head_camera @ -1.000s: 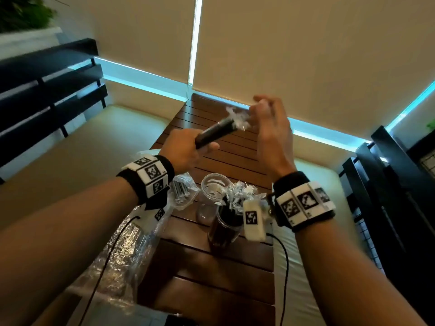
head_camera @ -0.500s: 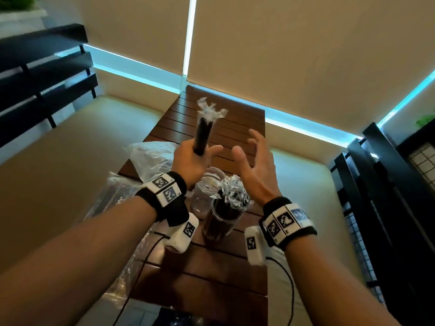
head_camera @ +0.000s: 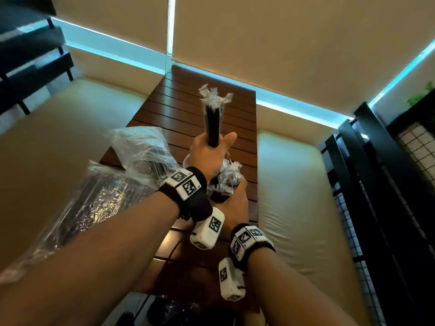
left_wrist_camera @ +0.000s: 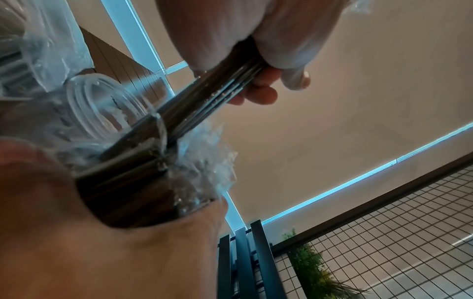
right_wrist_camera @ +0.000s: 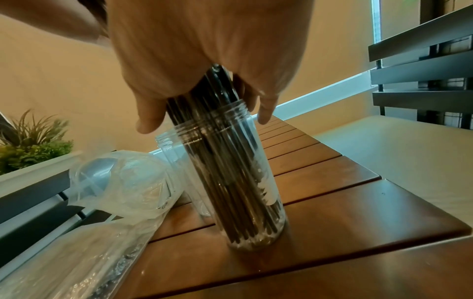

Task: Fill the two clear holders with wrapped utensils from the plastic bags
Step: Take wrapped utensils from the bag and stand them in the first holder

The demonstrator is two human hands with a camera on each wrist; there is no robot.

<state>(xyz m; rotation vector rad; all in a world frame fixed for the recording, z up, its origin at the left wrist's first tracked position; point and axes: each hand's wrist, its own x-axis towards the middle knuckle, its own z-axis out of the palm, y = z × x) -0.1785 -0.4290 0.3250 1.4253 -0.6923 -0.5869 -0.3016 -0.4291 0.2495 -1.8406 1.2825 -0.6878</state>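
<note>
My left hand (head_camera: 210, 151) grips a bundle of black wrapped utensils (head_camera: 213, 118) upright, clear wrapper ends on top. In the left wrist view the bundle (left_wrist_camera: 217, 91) slants down from the left hand (left_wrist_camera: 258, 58), and its lower end meets the utensils in the filled clear holder (right_wrist_camera: 252, 182). My right hand (head_camera: 237, 198) is curled round the utensil tops (right_wrist_camera: 217, 91) that stick out of that holder's rim. Just behind stands the empty clear holder (right_wrist_camera: 170, 147), its rim showing beside my left hand (head_camera: 186, 161).
Two crinkled plastic bags (head_camera: 141, 149) (head_camera: 94, 203) with more utensils lie at the left edge of the slatted wooden table (head_camera: 179, 107). Cream cushions (head_camera: 289, 196) flank the table, with black slatted frames (head_camera: 376, 184) on both sides.
The left hand has brought the upright bundle down and closer to the holders. The right hand, open in the air half a second ago, now grips the utensil tops in the filled holder.
</note>
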